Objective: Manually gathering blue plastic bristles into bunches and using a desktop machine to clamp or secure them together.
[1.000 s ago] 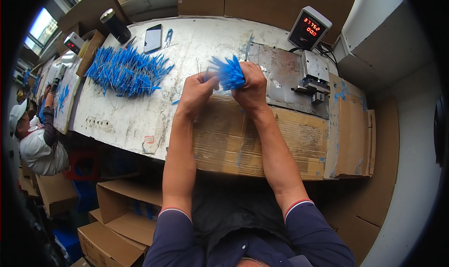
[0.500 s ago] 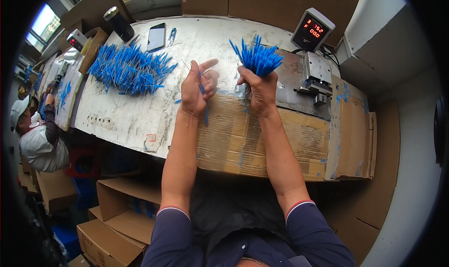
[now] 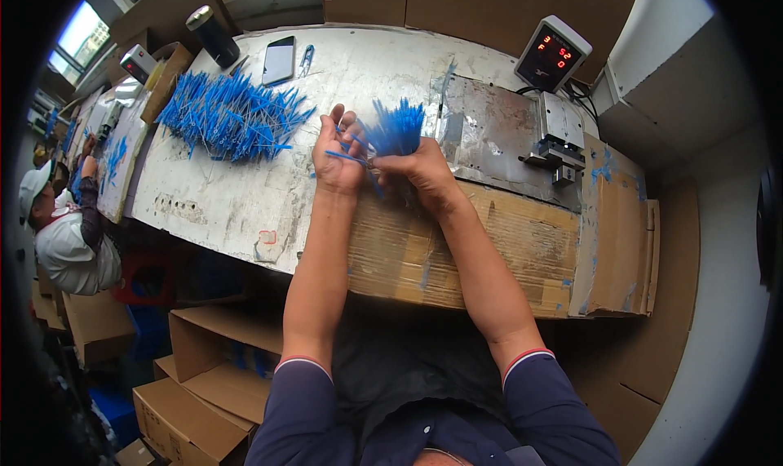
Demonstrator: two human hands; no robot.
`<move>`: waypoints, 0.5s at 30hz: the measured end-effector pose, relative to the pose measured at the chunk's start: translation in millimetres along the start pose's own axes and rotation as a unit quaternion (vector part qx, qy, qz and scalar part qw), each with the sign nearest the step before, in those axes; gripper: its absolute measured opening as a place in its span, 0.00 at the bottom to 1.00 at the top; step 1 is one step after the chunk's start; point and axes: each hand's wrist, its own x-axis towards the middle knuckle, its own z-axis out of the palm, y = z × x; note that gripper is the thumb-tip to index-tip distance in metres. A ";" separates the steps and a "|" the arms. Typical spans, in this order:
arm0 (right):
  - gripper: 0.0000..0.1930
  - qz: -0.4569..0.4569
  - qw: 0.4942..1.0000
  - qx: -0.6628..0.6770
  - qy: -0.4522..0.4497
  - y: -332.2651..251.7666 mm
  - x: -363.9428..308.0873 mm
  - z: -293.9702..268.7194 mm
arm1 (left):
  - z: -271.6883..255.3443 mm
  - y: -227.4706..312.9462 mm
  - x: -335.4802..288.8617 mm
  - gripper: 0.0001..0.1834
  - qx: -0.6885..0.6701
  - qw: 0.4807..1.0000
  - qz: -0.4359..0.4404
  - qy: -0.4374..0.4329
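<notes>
A blurred bundle of thin blue-tipped wire brushes (image 3: 396,130) fans upward out of my right hand (image 3: 426,172). The right thumb and fingers are wrapped round its lower part. Just beside it, my left hand (image 3: 338,160) lies palm up with its fingers curled. A few loose blue brushes (image 3: 347,157) rest across that palm and fingers, close to the right thumb. To the left, a large heap of the same brushes (image 3: 232,117) with thin grey stems spreads over the white worktable (image 3: 220,209).
Behind the heap are a dark tumbler (image 3: 211,37), a phone (image 3: 279,60) and a small blue-handled cutter (image 3: 307,60). A metal fixture (image 3: 562,144) and a red digital display (image 3: 554,54) stand at right. Cardboard (image 3: 506,229) covers the front edge. A co-worker (image 3: 69,229) sits far left.
My right hand has moved left and slightly down with the bundle, bringing it up to my left hand. The left fingers have curled in more. The display's digits differ.
</notes>
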 end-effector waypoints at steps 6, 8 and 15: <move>0.09 0.012 1.000 -0.008 -0.021 10.8 0.9 4.3 | 2.4 -3.1 2.0 0.18 -0.011 0.998 0.030 0.051; 0.10 -0.013 1.000 -0.005 -0.024 16.3 1.3 2.4 | 4.0 -6.3 2.7 0.18 -0.020 0.998 0.028 0.044; 0.09 0.005 0.999 0.006 -0.040 15.6 1.7 9.9 | -20.2 6.9 7.2 0.20 -0.013 0.998 0.041 0.051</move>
